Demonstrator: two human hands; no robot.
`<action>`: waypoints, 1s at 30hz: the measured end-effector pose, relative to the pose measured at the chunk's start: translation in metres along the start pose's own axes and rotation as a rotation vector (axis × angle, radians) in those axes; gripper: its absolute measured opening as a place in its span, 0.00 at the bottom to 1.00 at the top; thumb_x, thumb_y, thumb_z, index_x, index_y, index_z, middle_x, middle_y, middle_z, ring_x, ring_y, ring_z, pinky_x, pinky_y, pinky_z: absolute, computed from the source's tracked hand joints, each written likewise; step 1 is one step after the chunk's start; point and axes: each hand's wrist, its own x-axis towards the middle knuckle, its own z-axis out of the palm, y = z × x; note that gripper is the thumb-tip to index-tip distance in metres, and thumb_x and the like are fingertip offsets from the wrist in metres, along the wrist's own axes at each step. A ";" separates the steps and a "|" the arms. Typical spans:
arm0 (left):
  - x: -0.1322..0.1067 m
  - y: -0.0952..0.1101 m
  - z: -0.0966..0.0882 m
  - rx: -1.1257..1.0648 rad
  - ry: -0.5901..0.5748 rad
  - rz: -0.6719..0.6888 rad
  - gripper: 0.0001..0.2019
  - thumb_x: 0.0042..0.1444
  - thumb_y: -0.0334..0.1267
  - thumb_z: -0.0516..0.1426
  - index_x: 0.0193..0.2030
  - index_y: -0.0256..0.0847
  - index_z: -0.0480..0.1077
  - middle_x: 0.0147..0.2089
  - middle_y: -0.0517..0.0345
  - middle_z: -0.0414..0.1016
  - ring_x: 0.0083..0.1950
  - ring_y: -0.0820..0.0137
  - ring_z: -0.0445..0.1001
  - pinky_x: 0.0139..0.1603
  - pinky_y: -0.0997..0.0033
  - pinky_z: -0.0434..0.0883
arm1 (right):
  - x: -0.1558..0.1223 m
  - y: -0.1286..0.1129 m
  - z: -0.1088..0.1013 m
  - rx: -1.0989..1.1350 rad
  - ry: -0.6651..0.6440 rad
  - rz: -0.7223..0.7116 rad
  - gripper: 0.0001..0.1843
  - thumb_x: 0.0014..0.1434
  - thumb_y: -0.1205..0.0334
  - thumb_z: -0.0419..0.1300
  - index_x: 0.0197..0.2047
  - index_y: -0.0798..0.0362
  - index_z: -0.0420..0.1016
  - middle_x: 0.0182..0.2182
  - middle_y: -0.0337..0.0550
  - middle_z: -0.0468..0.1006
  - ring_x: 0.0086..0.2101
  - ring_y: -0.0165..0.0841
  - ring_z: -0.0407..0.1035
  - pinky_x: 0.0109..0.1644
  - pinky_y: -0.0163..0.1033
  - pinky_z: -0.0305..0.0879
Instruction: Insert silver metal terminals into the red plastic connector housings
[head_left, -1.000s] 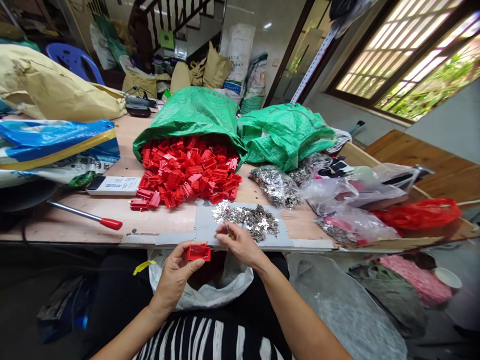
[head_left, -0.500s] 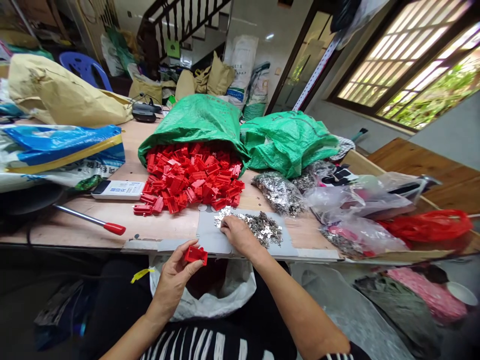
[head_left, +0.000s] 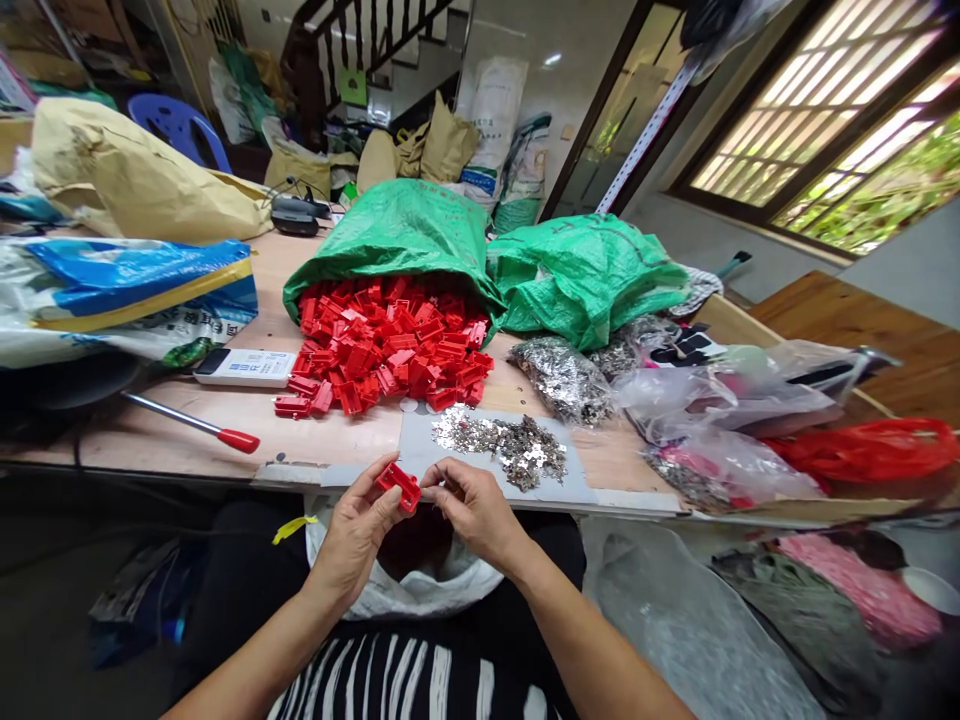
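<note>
Between the thumb and fingers of my left hand (head_left: pixel 356 535) is a small red plastic housing (head_left: pixel 399 486), its hollow side facing up. My right hand (head_left: pixel 472 510) is pinched close against the housing's right end; whatever its fingertips hold is too small to make out. Beyond the hands, small silvery metal pieces (head_left: pixel 529 455) lie heaped on a grey sheet (head_left: pixel 420 470) at the table edge. A pile of similar red housings (head_left: pixel 390 345) spills from a green woven sack (head_left: pixel 397 230). Below my hands a white sack (head_left: pixel 457 590) sits open in my lap.
Another green sack (head_left: pixel 592 270) and a clear bag of metal pieces (head_left: pixel 562 380) stand right of the pile. A lever with a red grip (head_left: pixel 238 440) juts out at the left, near a white box (head_left: pixel 247 367). Plastic bags (head_left: pixel 697 400) crowd the right side.
My right hand has left the metal pieces and come down and left to the red housing. My left hand has raised and turned the housing slightly. The view has shifted a little.
</note>
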 end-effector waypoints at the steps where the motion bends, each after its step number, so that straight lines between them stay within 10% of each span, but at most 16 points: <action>1: 0.000 0.001 0.000 -0.013 -0.007 -0.005 0.24 0.50 0.36 0.65 0.55 0.46 0.70 0.41 0.58 0.78 0.40 0.73 0.76 0.43 0.73 0.74 | -0.002 -0.001 0.003 -0.027 0.017 -0.043 0.03 0.59 0.67 0.59 0.33 0.52 0.71 0.27 0.36 0.71 0.28 0.27 0.65 0.34 0.32 0.60; 14: -0.003 0.003 0.003 -0.009 -0.021 -0.012 0.21 0.50 0.36 0.65 0.52 0.45 0.74 0.40 0.57 0.79 0.41 0.73 0.75 0.45 0.75 0.72 | -0.008 0.004 0.002 -0.044 -0.089 -0.185 0.07 0.57 0.73 0.60 0.35 0.52 0.75 0.32 0.40 0.74 0.35 0.29 0.69 0.41 0.33 0.63; 30: 0.003 -0.003 0.003 0.203 -0.041 0.038 0.22 0.49 0.39 0.65 0.53 0.43 0.73 0.45 0.54 0.80 0.46 0.67 0.76 0.49 0.71 0.71 | -0.016 0.008 -0.005 0.171 -0.070 0.116 0.08 0.57 0.60 0.61 0.38 0.51 0.67 0.27 0.33 0.68 0.26 0.26 0.58 0.30 0.31 0.55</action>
